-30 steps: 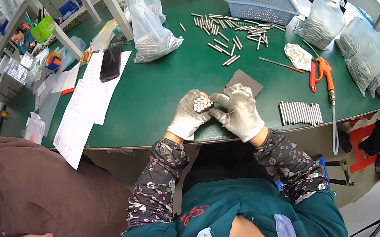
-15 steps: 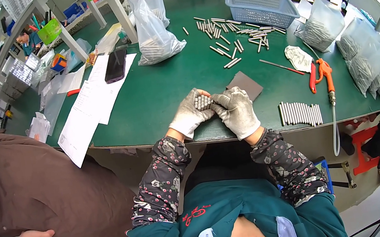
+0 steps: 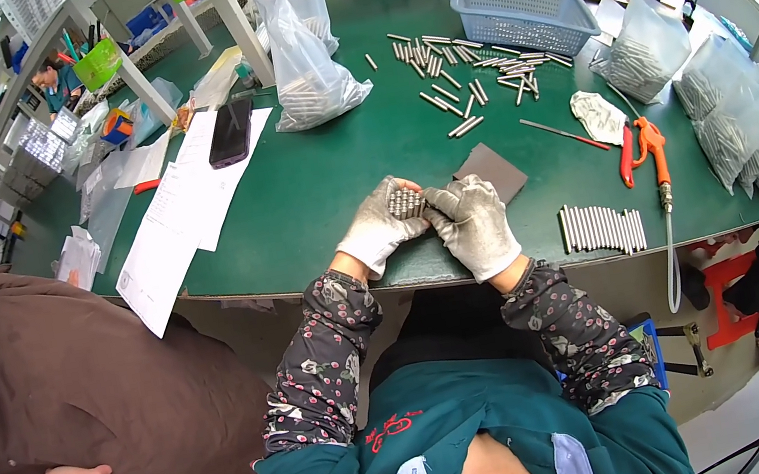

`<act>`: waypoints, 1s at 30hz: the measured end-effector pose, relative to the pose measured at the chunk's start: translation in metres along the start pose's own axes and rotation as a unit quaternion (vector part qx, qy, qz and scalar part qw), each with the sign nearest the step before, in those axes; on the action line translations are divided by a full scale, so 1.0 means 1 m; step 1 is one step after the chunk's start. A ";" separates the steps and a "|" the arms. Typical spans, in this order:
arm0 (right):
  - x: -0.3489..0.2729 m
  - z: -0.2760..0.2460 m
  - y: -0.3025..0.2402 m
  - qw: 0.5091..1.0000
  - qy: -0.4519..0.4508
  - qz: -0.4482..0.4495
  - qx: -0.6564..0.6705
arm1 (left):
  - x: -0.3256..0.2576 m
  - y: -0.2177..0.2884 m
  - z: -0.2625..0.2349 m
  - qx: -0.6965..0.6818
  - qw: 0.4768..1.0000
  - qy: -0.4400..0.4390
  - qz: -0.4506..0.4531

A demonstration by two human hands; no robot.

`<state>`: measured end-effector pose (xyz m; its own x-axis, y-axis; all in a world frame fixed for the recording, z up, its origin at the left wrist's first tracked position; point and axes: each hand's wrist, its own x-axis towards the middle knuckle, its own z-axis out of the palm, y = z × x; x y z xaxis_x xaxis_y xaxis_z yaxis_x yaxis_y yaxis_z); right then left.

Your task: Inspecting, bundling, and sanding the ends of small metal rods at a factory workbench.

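Note:
In a soiled white glove, my left hand (image 3: 375, 232) is wrapped round a bundle of metal pins (image 3: 405, 203), whose round ends face up. My right hand (image 3: 476, 228), gloved too, is closed, its thumb and forefinger against the bundle's right side. Whatever its curled fingers hold is hidden. Just beyond that hand lies a dark grey-brown square sheet (image 3: 500, 171). A neat row of metal pins (image 3: 602, 229) lies to the right, near the table's front edge. Farther back, many loose metal pins (image 3: 460, 81) are scattered across the green table (image 3: 327, 170).
Behind the loose pins stands a blue plastic basket (image 3: 523, 14). An orange air gun (image 3: 651, 148), a red-handled file (image 3: 564, 133) and bags of pins (image 3: 738, 113) are at right. Papers (image 3: 169, 223), a phone (image 3: 231, 133) and a plastic bag (image 3: 311, 76) lie left. A person (image 3: 90, 379) stands close by.
Almost nothing differs. The bundle is tilted very slightly between my gloved hands, which keep the same place and grip.

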<state>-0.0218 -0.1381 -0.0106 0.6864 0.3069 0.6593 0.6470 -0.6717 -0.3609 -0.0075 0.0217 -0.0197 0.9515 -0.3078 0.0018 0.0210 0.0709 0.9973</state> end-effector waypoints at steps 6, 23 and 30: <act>0.001 -0.002 -0.002 1.000 0.000 -0.004 0.001 | 0.000 -0.002 -0.002 0.006 1.000 -0.001 0.014; 0.002 -0.010 -0.007 0.998 0.006 -0.015 0.054 | -0.013 0.009 0.003 0.029 0.998 -0.015 0.045; 0.030 -0.008 -0.031 0.971 -0.156 0.171 0.065 | -0.011 0.000 0.002 0.035 0.995 -0.005 0.088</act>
<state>-0.0239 -0.1137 0.0253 0.9222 0.2836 0.2629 0.3867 -0.6858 -0.6166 -0.0186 0.0227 -0.0199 0.9357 -0.3049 0.1775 -0.1676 0.0587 0.9841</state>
